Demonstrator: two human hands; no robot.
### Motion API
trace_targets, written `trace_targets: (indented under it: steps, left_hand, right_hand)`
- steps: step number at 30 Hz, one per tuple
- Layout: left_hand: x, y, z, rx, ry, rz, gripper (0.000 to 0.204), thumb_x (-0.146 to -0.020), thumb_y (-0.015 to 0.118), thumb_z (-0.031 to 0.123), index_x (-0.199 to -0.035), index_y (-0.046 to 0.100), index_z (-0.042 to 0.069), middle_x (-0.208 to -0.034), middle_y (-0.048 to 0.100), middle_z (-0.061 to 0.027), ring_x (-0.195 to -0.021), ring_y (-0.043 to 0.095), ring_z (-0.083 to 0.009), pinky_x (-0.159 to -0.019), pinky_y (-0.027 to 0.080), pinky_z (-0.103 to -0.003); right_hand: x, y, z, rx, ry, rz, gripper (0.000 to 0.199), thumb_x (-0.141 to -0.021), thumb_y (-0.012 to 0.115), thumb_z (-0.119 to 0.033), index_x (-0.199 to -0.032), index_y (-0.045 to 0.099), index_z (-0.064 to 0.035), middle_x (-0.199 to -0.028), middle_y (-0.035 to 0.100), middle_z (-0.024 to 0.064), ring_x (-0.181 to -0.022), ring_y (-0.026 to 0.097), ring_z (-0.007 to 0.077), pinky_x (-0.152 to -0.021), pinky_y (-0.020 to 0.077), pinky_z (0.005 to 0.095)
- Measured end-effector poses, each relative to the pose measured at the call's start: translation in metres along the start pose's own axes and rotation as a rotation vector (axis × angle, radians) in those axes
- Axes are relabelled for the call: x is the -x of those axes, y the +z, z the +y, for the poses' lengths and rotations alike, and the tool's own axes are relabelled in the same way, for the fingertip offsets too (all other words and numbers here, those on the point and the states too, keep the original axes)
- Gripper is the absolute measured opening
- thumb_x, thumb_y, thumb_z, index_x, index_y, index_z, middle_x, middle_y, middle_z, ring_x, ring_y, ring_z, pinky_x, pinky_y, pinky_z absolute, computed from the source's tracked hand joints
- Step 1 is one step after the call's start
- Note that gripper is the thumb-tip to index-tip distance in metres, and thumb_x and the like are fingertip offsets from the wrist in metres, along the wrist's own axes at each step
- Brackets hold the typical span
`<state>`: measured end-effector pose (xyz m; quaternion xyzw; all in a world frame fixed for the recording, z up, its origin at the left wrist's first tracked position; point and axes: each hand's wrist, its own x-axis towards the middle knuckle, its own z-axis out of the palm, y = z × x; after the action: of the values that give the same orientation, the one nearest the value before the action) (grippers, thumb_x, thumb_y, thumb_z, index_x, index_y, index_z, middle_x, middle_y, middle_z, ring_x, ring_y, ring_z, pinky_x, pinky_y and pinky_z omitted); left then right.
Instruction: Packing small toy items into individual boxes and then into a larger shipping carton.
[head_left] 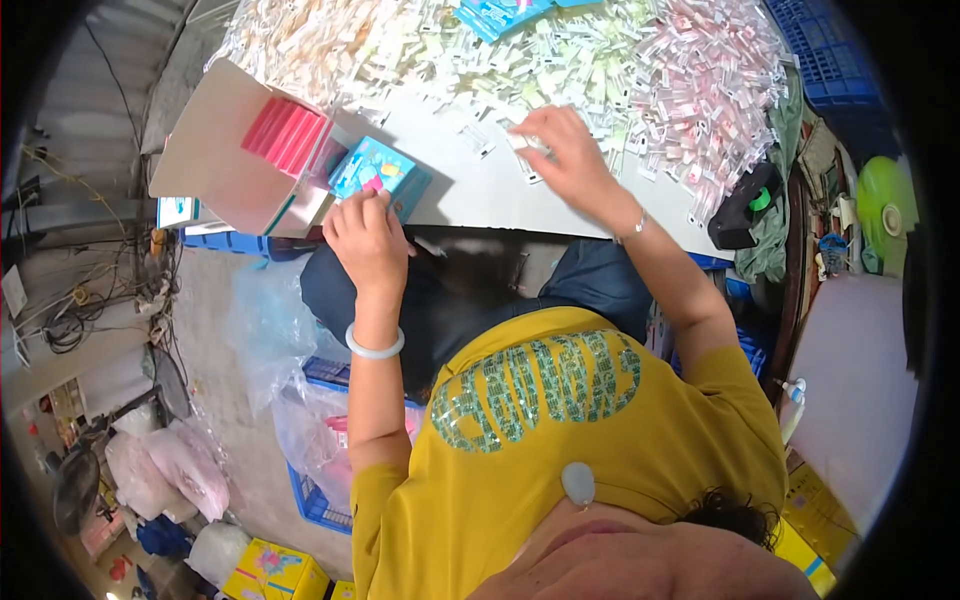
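My left hand (370, 240) is at the near edge of the white table, its fingers curled over the near corner of a blue printed packet (385, 165). A pink patch shows at its fingertips; whether it is print or a separate piece I cannot tell. Farther right, my right hand (572, 165) hovers over the table with thumb and forefinger apart. Below its fingertips lie a few small clear plastic pieces (528, 172). Left of the packet stands an open white carton (222, 150) with a row of pink packs (287, 135) inside.
Loose small plastic pieces cover the table's far side: orange-tinted (300, 45), greenish (490, 65) and pink (705, 90). Blue packets (500, 15) lie on the heap. A black device (742, 208) sits at the right edge, near a blue crate (830, 55). Another crate (325, 510) stands on the floor.
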<state>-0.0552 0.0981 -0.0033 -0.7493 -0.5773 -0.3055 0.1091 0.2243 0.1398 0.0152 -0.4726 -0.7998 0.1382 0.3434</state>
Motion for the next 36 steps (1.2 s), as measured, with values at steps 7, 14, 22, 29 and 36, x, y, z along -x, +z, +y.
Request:
trace_targets:
  steps: [7,14,22,29,36]
  left_hand:
    - [0.008,-0.005,0.013,-0.026,-0.030,-0.236,0.034,-0.076,0.071,0.013,-0.107,0.058,0.010,-0.109,0.058,-0.0086,-0.108,0.053,-0.0274,-0.100,0.035,-0.049]
    - [0.003,-0.011,0.018,0.003,-0.057,-0.284,0.038,-0.077,0.072,0.014,-0.113,0.059,0.008,-0.116,0.058,-0.0096,-0.112,0.053,-0.0291,-0.100,0.036,-0.047]
    - [-0.002,-0.011,0.023,0.738,-0.391,-0.118,0.038,-0.089,0.065,0.014,-0.125,0.055,0.004,-0.119,0.058,-0.0116,-0.112,0.056,-0.0258,-0.089,0.046,-0.035]
    - [-0.009,0.000,0.049,1.894,-0.796,-0.187,0.060,-0.096,0.053,0.040,-0.140,0.041,0.000,-0.133,0.052,-0.0119,-0.122,0.050,-0.0215,-0.103,0.039,-0.035]
    - [0.019,0.000,0.031,2.168,-0.958,-0.465,0.077,-0.089,0.059,0.053,-0.142,0.037,0.002,-0.140,0.046,-0.0096,-0.127,0.047,-0.0246,-0.105,0.039,-0.039]
  right_hand:
    - [-0.122,0.003,0.088,0.545,-0.075,0.101,0.049,-0.081,0.065,-0.022,-0.127,0.050,-0.0113,-0.129,0.050,0.0149,-0.124,0.043,0.0343,-0.106,0.0285,0.0523]
    - [-0.154,-0.017,0.100,0.767,-0.283,-0.094,0.057,-0.082,0.057,-0.014,-0.137,0.044,-0.0065,-0.137,0.046,0.0185,-0.132,0.038,0.0324,-0.109,0.0150,0.0652]
    - [-0.104,-0.005,0.044,0.534,-0.542,0.203,0.040,-0.080,0.067,-0.015,-0.119,0.063,-0.0195,-0.132,0.054,0.0056,-0.127,0.047,0.0281,-0.111,0.0248,0.0525]
    - [-0.023,0.015,-0.009,0.283,-0.651,0.025,0.042,-0.083,0.065,-0.021,-0.122,0.060,-0.0353,-0.137,0.050,0.0013,-0.129,0.045,0.0246,-0.113,0.0216,0.0591]
    - [-0.005,0.023,-0.022,0.169,-0.625,0.096,0.041,-0.082,0.069,-0.030,-0.120,0.060,-0.0411,-0.137,0.048,0.0012,-0.127,0.045,0.0259,-0.112,0.0246,0.0588]
